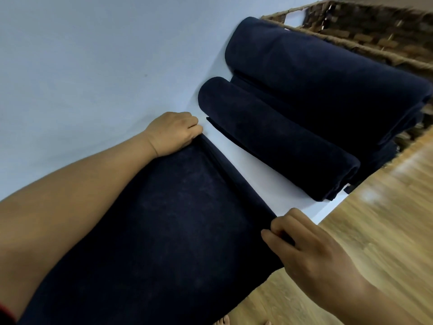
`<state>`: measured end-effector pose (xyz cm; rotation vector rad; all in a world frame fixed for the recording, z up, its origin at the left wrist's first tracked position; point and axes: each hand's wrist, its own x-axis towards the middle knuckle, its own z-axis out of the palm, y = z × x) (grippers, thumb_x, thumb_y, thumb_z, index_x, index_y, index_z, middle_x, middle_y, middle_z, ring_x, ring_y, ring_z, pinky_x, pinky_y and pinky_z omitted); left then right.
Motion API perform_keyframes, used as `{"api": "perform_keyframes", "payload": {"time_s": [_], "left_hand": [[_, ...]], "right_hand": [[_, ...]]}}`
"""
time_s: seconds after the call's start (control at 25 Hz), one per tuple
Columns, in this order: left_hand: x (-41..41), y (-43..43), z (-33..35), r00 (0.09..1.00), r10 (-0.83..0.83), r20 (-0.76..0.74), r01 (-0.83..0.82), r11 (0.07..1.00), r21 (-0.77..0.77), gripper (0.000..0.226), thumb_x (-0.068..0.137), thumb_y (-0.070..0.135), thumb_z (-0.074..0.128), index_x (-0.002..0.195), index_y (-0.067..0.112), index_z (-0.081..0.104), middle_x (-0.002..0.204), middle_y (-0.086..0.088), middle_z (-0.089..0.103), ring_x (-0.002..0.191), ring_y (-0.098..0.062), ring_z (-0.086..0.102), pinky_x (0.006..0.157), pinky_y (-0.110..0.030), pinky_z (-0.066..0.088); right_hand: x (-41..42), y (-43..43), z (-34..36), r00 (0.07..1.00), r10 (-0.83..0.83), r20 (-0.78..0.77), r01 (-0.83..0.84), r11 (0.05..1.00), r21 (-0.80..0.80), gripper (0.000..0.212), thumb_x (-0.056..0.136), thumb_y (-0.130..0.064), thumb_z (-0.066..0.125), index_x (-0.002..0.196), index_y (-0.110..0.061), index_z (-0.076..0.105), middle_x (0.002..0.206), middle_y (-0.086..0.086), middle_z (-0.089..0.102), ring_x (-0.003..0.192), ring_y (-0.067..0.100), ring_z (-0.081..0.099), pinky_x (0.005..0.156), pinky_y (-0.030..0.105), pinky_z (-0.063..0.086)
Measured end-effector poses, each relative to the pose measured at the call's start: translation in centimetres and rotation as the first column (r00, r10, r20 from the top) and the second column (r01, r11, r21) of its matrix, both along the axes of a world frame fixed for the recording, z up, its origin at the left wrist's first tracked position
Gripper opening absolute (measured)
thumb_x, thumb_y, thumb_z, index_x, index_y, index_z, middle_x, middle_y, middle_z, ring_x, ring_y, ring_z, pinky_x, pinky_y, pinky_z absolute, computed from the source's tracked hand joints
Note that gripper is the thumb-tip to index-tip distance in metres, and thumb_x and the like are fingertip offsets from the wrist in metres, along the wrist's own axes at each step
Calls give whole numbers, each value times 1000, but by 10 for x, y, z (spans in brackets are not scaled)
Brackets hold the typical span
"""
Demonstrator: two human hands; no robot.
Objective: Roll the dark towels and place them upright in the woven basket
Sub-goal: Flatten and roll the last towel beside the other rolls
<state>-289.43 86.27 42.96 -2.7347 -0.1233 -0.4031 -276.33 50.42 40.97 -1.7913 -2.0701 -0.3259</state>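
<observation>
Lying flat across the near part of the pale blue worktop [82, 66], a dark towel [164, 231] is spread out with its far edge turned over into the start of a roll. The left hand [174, 133] rests on the far-left corner of that turned edge, fingers curled down and closed on the fabric. Further right, at the worktop's near-right edge, the right hand [311, 249] has its fingers and thumb pinched together on the towel's other corner, where the rolled edge ends. Beyond a bare strip of worktop lies a rolled towel [276, 141], on its side and parallel to the turned edge. Just beside it, further back and to the right, sits a thicker rolled towel [328, 78], also lying down, touching the first roll along its length. Behind this, at the upper right, is the woven basket [375, 31], its brown rim just beside the thicker roll; what it holds cannot be told. Wooden floor [375, 231] shows at the right, below the worktop edge.
</observation>
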Motion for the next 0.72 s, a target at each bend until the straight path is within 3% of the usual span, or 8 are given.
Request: {"api": "perform_keyframes", "payload": {"time_s": [0.12, 0.24, 0.36, 0.48, 0.6, 0.68, 0.72], "left_hand": [[-8, -7, -4, 999, 31, 36, -29, 998, -61, 13, 85, 2, 54, 85, 0, 67, 67, -13, 58, 56, -30, 56, 44, -29, 43], [-27, -10, -6, 997, 50, 57, -35, 970, -242, 23, 93, 13, 55, 105, 3, 72, 78, -12, 67, 67, -29, 64, 60, -32, 54], [-27, -17, 9, 989, 142, -27, -141, 906, -398, 48, 92, 34, 37, 111, 11, 74, 96, -11, 75, 83, -29, 69, 80, -32, 53], [-3, -12, 31, 952, 261, -159, -305, 831, -466, 30, 90, 24, 53, 101, 14, 78, 94, -3, 77, 72, -15, 61, 80, -21, 44], [22, 1, 44, 894, 311, -322, -436, 765, -474, 10, 86, 22, 69, 88, 21, 79, 88, 2, 76, 82, -11, 63, 82, -32, 53], [37, 4, 47, 841, 334, -426, -505, 766, -398, 5, 83, 23, 75, 79, 26, 76, 83, 4, 70, 88, -19, 65, 78, -35, 53], [44, 3, 49, 817, 347, -461, -522, 783, -337, 11, 81, 22, 76, 74, 29, 71, 80, 5, 65, 89, -22, 64, 75, -34, 52]], "right_hand": [[-1, 0, 2, 999, 24, 45, -20, 997, -80, 38, 63, 21, 63, 90, -5, 69, 85, 2, 50, 73, 18, 45, 49, 27, 40], [-1, -3, 2, 999, 33, 42, -30, 997, -65, 33, 79, 9, 53, 102, -8, 71, 90, -1, 54, 76, 18, 49, 57, 23, 42], [-5, -10, -1, 993, -48, -104, 45, 998, -32, 30, 81, -1, 60, 105, -13, 75, 91, -3, 62, 75, 17, 53, 56, 27, 48], [-18, -20, -2, 929, -159, -335, 183, 982, 41, 25, 88, -25, 59, 99, -14, 79, 81, -8, 68, 69, 9, 57, 58, 21, 49], [-26, -18, 5, 701, -341, -627, 453, 891, 23, 6, 84, -25, 72, 84, -23, 78, 62, -21, 64, 62, -2, 59, 59, 3, 40], [-25, -11, 5, 482, -437, -760, 530, 836, -144, 18, 76, -15, 81, 69, -29, 74, 53, -19, 63, 56, 0, 61, 53, 1, 38], [-23, -8, 5, 421, -472, -775, 514, 828, -225, 22, 74, -13, 80, 65, -30, 71, 53, -15, 62, 53, 5, 60, 49, 4, 38]]}}
